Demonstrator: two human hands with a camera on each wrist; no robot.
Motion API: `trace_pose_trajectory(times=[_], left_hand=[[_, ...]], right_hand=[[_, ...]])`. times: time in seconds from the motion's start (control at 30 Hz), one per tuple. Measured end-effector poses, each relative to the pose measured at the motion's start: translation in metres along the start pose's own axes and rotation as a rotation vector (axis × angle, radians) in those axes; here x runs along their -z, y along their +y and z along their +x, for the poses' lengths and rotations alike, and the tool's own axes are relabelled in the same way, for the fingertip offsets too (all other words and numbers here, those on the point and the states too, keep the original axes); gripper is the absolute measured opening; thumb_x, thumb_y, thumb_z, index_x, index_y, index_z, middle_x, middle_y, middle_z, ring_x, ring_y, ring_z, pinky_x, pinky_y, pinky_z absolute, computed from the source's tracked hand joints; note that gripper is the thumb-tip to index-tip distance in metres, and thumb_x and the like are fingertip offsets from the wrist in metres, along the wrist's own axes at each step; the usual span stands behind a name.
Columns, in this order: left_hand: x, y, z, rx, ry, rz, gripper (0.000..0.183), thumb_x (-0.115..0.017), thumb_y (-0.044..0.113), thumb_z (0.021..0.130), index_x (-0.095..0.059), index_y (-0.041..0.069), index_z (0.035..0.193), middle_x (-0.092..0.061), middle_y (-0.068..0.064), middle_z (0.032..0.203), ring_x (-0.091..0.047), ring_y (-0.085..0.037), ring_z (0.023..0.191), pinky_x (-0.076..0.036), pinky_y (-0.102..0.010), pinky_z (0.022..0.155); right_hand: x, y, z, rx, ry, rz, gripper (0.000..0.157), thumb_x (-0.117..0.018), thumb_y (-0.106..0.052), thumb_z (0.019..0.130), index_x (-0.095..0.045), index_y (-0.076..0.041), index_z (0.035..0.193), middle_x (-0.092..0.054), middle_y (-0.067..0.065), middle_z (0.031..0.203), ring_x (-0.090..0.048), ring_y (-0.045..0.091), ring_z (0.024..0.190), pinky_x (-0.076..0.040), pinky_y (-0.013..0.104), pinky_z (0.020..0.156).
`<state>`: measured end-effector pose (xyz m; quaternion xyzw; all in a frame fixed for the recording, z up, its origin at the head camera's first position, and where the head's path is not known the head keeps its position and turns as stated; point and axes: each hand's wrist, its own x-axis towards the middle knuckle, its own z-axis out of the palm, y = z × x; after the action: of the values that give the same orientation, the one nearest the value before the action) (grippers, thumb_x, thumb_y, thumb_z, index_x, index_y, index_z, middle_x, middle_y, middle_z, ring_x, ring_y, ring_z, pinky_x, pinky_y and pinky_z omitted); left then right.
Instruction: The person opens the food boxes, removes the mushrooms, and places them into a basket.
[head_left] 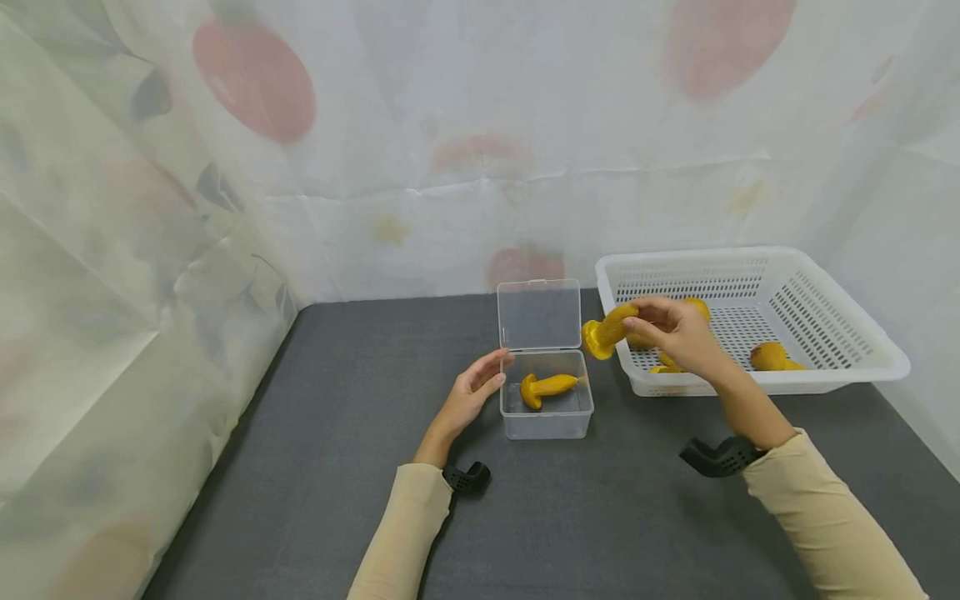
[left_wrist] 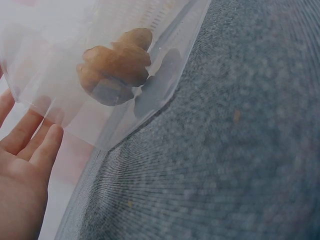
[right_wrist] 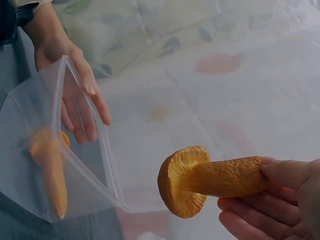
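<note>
Between the thumb and fingers of my right hand [head_left: 678,333] is a yellow-orange mushroom [head_left: 609,330], pinched by its stem end. In the right wrist view this mushroom [right_wrist: 210,177] points its gilled cap away from the hand, toward the box. A clear plastic box [head_left: 547,425] stands on the table with its hinged lid [head_left: 539,315] raised. One similar mushroom [head_left: 551,386] lies on its side inside it. My left hand [head_left: 472,396] rests against the box's left side, fingers nearly straight; the left wrist view shows those fingers [left_wrist: 47,147] touching the clear wall.
A white slotted basket [head_left: 840,379] stands at the back right, holding several yellow pieces, one of them a mushroom [head_left: 772,357] at its right. Its near rim is beneath my right forearm. Printed sheets [head_left: 420,108] hang behind and beside the dark table [head_left: 337,467].
</note>
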<state>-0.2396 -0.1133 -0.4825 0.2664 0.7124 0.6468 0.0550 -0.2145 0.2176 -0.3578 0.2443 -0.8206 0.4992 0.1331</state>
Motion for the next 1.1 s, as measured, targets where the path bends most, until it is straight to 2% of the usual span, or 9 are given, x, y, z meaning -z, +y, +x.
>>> trace_pose_trajectory(times=[0.3,0.6,0.8,1.1], left_hand=[[-0.001,0.003,-0.001,-0.002,0.012,0.009,0.045,-0.048,0.008,0.1,-0.04,0.0,0.144,-0.047,-0.027,0.144,-0.043,-0.042,0.136,-0.044,-0.013,0.1],[0.0,0.003,-0.001,0.002,0.011,0.006,0.046,-0.05,0.011,0.1,-0.04,0.001,0.145,-0.046,-0.026,0.145,-0.043,-0.041,0.136,-0.042,-0.012,0.101],[0.0,0.001,0.0,0.009,0.01,-0.004,0.047,-0.051,0.015,0.1,-0.041,0.004,0.145,-0.046,-0.025,0.145,-0.042,-0.041,0.138,-0.042,-0.011,0.101],[0.0,0.002,0.0,0.008,0.011,0.001,0.046,-0.049,0.007,0.1,-0.04,0.002,0.145,-0.047,-0.025,0.145,-0.043,-0.041,0.137,-0.042,-0.012,0.101]], right_hand=[[0.018,0.004,0.001,-0.086,0.007,0.009,0.027,-0.06,-0.004,0.093,-0.061,0.014,0.114,-0.062,-0.035,0.09,-0.062,-0.016,0.081,-0.05,0.004,0.073],[0.032,0.012,0.004,-0.132,0.033,-0.014,0.032,-0.06,-0.005,0.094,-0.058,0.014,0.12,-0.061,-0.037,0.087,-0.062,-0.017,0.078,-0.048,0.002,0.073],[0.039,0.021,0.006,-0.18,0.054,-0.063,0.035,-0.06,-0.011,0.095,-0.058,0.014,0.121,-0.059,-0.039,0.084,-0.06,-0.02,0.075,-0.047,0.001,0.071],[0.046,0.035,0.006,-0.238,0.061,-0.039,0.046,-0.057,-0.016,0.097,-0.05,0.019,0.127,-0.055,-0.041,0.086,-0.06,-0.02,0.073,-0.049,0.002,0.068]])
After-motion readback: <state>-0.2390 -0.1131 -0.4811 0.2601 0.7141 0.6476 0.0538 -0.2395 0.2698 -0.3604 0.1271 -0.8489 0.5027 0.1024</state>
